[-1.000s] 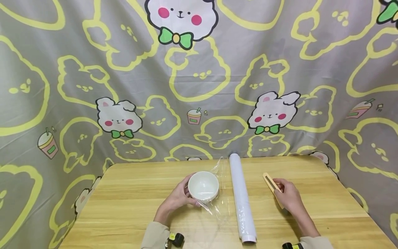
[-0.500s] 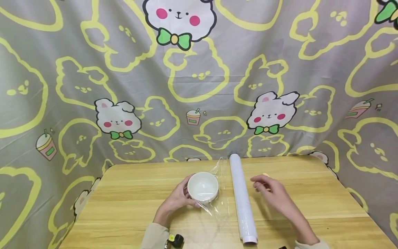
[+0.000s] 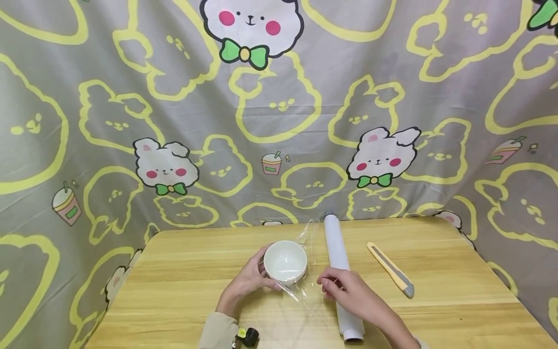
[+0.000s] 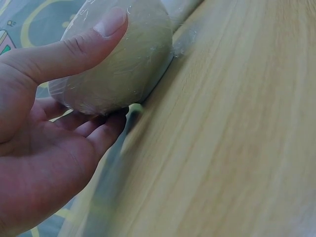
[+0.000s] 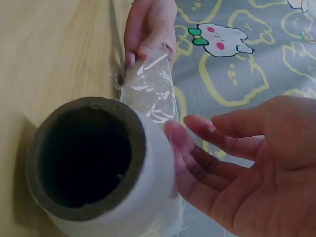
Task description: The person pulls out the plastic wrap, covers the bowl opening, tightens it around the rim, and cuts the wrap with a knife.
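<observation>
A white bowl tilts in my left hand, gripped between thumb and fingers. Clear cling film clings to its outside and spreads to the right, as the left wrist view of the wrapped bowl also shows. A long roll of cling film lies on the table right of the bowl. My right hand is over the roll, fingers loosely bent and nothing between them; in the right wrist view its fingertips are close beside the roll. Whether they touch it I cannot tell.
Right of the roll, a yellow utility knife lies slantwise on the wooden table. A grey patterned curtain hangs behind and at both sides of the table.
My right hand has let go of the utility knife, leaving it on the table, and moved left over the roll. The left hand and bowl have stayed put.
</observation>
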A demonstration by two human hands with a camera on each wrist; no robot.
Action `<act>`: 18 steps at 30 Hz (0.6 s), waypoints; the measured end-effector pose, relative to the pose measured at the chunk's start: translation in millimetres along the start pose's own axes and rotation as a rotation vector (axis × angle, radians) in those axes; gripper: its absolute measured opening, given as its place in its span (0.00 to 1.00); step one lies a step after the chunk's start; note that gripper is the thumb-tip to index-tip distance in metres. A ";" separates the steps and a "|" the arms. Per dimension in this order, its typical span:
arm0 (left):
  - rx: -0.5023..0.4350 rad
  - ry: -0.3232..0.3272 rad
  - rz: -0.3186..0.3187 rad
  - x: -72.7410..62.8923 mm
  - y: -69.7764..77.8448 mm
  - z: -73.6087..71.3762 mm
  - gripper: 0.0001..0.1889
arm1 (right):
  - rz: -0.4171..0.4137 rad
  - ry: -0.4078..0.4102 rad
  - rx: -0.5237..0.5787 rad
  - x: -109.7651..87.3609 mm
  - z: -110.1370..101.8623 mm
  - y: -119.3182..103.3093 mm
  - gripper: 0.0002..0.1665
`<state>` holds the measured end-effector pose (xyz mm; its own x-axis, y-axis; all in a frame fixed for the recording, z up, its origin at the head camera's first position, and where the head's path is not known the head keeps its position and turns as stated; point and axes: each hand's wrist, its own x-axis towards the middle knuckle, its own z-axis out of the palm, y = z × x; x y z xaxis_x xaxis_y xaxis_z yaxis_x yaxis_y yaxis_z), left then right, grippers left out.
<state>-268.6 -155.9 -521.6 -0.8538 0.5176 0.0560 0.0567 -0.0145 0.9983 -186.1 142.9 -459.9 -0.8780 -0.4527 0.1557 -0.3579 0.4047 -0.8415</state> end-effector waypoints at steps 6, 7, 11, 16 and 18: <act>-0.015 -0.008 0.010 0.6 -1.0 0.2 0.60 | 0.050 0.002 -0.034 -4.1 -10.2 -5.0 0.10; -0.016 -0.009 0.010 0.7 -0.7 0.3 0.60 | 0.059 0.008 -0.041 -4.8 -11.2 -5.8 0.10; -0.017 -0.008 0.011 1.0 -0.6 0.3 0.61 | 0.092 0.032 -0.055 -6.8 -10.2 -7.2 0.13; -0.011 0.000 0.005 0.3 0.7 0.6 0.61 | 0.168 -0.001 -0.078 -6.5 1.6 -5.8 0.32; -0.011 -0.001 0.004 0.3 0.6 1.1 0.61 | 0.185 -0.013 -0.075 -6.1 7.9 -4.9 0.40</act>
<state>-268.3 -154.9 -520.9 -0.8531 0.5183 0.0601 0.0547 -0.0257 0.9982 -176.5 137.4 -460.8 -0.9270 -0.3749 -0.0053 -0.2136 0.5397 -0.8143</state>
